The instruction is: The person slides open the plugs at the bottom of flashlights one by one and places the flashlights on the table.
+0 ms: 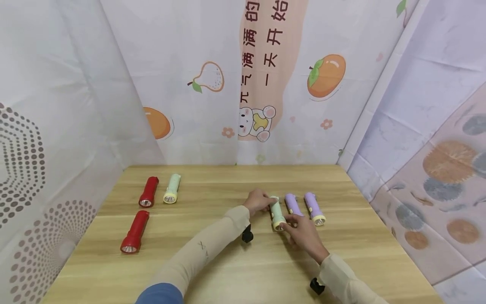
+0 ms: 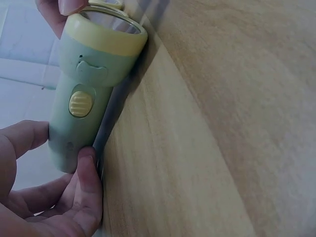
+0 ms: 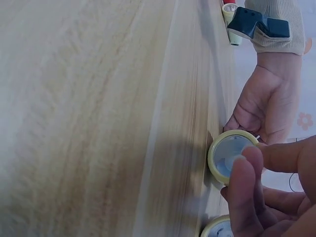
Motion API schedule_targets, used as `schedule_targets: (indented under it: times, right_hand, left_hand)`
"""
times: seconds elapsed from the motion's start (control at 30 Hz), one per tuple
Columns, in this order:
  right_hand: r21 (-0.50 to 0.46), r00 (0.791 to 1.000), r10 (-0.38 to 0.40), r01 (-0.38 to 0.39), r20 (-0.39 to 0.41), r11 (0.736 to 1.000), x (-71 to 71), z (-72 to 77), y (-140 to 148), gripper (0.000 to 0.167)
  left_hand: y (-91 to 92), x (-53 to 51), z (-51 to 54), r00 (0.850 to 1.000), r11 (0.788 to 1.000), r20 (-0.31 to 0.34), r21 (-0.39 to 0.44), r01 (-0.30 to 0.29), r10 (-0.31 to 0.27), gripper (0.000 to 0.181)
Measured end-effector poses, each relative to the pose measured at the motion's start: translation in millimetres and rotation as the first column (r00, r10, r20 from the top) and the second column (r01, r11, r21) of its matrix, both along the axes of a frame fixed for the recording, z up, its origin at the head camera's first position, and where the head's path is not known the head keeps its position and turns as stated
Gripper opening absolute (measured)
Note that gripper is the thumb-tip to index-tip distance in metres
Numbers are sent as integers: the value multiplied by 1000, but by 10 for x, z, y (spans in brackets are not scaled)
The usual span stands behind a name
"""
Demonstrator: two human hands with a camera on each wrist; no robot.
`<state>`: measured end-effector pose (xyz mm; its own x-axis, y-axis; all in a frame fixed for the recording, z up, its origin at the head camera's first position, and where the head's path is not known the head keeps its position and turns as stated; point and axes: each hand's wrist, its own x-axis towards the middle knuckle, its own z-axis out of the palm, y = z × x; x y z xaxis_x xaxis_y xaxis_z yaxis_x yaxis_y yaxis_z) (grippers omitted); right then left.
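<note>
A pale green flashlight (image 1: 275,211) with a yellow head lies on the right half of the table, lens toward me. My left hand (image 1: 258,200) pinches its tail end between thumb and fingers; the left wrist view shows the flashlight's yellow switch (image 2: 80,103) facing up the barrel's side. At the yellow head, my right hand (image 1: 305,234) holds the rim with thumb and fingertips, partly covering the lens (image 3: 228,154) in the right wrist view. Just right of it lies a purple flashlight (image 1: 292,202), its head hidden behind my right hand. A second purple flashlight (image 1: 311,206) lies beyond that.
On the table's left side lie two red flashlights, one farther back (image 1: 149,190) and one nearer (image 1: 136,230). Another green flashlight (image 1: 173,185) lies beside the farther red one. Printed curtains (image 1: 182,50) stand behind the wooden table (image 1: 212,181) and along both sides.
</note>
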<state>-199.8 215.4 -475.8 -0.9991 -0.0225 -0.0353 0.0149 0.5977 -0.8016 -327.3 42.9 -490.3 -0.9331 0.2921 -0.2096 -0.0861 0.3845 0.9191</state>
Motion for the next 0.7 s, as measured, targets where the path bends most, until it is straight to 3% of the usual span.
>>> schedule_targets:
  times: [0.2,0.4,0.53,0.7]
  right_hand:
    - [14,1000,7,-7,-16,1000,4,21,19,37]
    - [53,996,-37,42,-82,998,17,37,21,35]
    - [72,986,-47,59,-158,996,6,66,4,27]
    - [27,981,-49,55,-188,998,8,80,3,20]
  left_hand:
    - [6,56,17,999,1000,-34,-22,-16,15,26]
    - [-9,102,11,1000,999,-18,32,-22,23,26]
    - [-103,130,11,1000,999,-18,42,2,-1,24]
    - [-295,215,25,997,998,-41,14,62,-61,26]
